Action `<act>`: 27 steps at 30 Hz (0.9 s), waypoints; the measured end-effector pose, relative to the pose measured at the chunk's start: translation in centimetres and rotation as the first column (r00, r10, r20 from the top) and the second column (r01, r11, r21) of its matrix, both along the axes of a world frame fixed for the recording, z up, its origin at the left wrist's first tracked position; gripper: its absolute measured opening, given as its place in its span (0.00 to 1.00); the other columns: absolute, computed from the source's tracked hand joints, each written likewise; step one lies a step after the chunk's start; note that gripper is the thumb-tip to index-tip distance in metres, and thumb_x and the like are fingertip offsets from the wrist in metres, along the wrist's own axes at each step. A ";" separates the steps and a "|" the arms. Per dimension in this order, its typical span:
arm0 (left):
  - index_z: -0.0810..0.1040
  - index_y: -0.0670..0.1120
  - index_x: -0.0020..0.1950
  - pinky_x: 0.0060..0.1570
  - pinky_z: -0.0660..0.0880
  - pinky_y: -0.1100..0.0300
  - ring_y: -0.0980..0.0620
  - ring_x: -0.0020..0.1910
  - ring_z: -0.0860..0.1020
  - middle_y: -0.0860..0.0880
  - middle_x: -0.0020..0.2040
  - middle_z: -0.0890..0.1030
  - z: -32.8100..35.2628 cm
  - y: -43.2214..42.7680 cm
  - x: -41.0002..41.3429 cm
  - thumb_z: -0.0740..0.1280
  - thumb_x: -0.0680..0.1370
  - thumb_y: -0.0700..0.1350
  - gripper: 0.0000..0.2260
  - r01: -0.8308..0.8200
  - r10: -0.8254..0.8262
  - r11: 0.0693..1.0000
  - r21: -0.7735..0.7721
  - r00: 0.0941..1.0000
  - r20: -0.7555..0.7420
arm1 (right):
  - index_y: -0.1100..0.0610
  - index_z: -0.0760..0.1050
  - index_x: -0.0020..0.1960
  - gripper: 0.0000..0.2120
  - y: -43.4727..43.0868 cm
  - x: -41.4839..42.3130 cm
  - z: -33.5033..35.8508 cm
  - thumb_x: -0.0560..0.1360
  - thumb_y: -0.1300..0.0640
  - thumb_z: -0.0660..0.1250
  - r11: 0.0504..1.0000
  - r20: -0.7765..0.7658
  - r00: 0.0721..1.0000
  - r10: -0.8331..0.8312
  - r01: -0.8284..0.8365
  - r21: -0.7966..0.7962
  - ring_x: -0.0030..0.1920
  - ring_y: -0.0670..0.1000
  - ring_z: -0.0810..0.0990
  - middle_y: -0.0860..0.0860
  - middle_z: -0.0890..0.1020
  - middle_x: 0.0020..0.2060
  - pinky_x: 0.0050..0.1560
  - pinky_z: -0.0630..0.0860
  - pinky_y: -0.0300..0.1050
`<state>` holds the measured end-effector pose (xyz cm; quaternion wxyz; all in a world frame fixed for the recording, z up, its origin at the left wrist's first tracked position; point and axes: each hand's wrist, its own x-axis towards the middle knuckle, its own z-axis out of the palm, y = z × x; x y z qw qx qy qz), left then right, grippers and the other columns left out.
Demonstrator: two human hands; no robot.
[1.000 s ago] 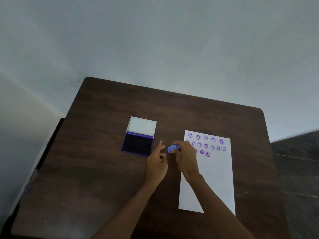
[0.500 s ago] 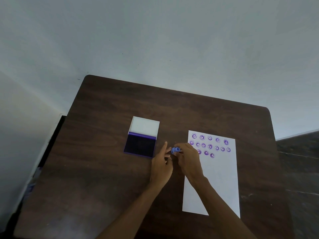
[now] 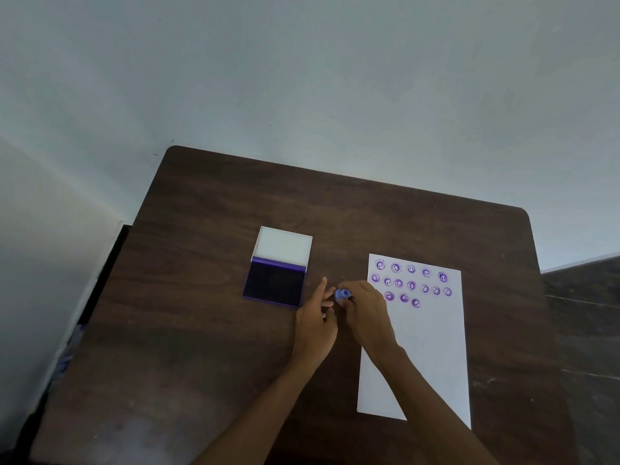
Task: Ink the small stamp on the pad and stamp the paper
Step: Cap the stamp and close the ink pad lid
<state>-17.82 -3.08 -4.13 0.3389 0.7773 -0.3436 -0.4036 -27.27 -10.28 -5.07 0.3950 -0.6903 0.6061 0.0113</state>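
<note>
The left hand [image 3: 315, 325] has slid closer, so its fingers [image 3: 322, 290] now touch the small stamp [image 3: 342, 294] pinched by the right hand [image 3: 365, 313], between the pad [image 3: 273, 283] and paper [image 3: 429, 347] (many prints already). Inking probably comes next.

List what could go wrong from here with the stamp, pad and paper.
1. The stamp is pinched by fingertips of the right hand with the left hand close beside it; it might slip and mark the table.
2. The right forearm lies across the paper and may drag it.
3. The ink pad lies open near the left hand, which could brush the ink.
</note>
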 end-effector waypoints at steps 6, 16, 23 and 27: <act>0.65 0.49 0.78 0.61 0.65 0.71 0.53 0.66 0.77 0.48 0.69 0.78 -0.1 0.2 0.0 0.66 0.82 0.42 0.25 0.000 0.000 1.000 0.000 1.000 0.013 | 0.64 0.74 0.61 0.17 0.6 0.0 -0.1 0.75 0.60 0.69 0.988 -0.001 0.996 0.092 -0.091 -0.125 0.58 0.56 0.76 0.60 0.78 0.60 0.61 0.64 0.38; 0.67 0.48 0.77 0.64 0.68 0.67 0.53 0.66 0.76 0.49 0.69 0.78 0.1 -0.1 0.2 0.66 0.82 0.42 0.23 0.016 -0.016 0.999 -0.037 1.000 0.009 | 0.60 0.78 0.57 0.13 0.9 0.2 1.3 0.74 0.59 0.70 0.965 0.057 0.993 0.099 -0.081 -0.250 0.52 0.53 0.80 0.57 0.82 0.54 0.58 0.69 0.36; 0.76 0.49 0.70 0.55 0.73 0.75 0.61 0.57 0.79 0.53 0.58 0.82 2.2 0.5 9.4 0.65 0.80 0.34 0.19 -0.095 0.106 0.974 -0.204 0.994 0.041 | 0.61 0.79 0.58 0.13 -0.1 0.2 3.9 0.74 0.66 0.67 0.925 0.175 0.984 -0.008 0.074 -0.372 0.56 0.54 0.80 0.57 0.82 0.55 0.60 0.70 0.41; 0.77 0.51 0.69 0.60 0.75 0.65 0.64 0.58 0.78 0.57 0.61 0.81 2.5 0.5 15.5 0.62 0.83 0.39 0.16 -0.330 0.325 0.924 -0.191 0.944 -0.060 | 0.57 0.78 0.59 0.12 -1.1 3.6 5.4 0.75 0.60 0.68 0.953 0.330 0.942 -0.062 0.154 -0.262 0.52 0.50 0.82 0.54 0.83 0.53 0.56 0.77 0.43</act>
